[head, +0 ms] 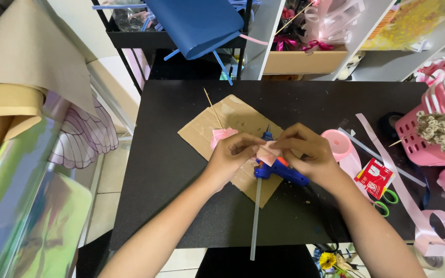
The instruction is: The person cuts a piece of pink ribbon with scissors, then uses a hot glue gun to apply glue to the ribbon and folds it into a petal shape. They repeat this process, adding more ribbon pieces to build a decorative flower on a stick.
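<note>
Two hands pinch one small pink ribbon piece (268, 153) above a blue hot-glue gun (279, 170).

Head view: the left hand (230, 157) and right hand (305, 154) each press fingertips together on the ribbon piece, over one brown cardboard sheet (202, 131) on the black table (155, 170). One thin wooden skewer (212, 107) and one pink ribbon flower (222, 136) lie on the cardboard. One clear glue stick (255, 221) juts from the gun. One pair of green-handled scissors (384, 202) lies right.

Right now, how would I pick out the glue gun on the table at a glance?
Start at the black tabletop and find the brown cardboard sheet at its middle. The blue hot-glue gun lies on the sheet's right edge, just under both hands. Its orange trigger and the long pale glue stick trailing toward the near table edge set it apart.
</note>
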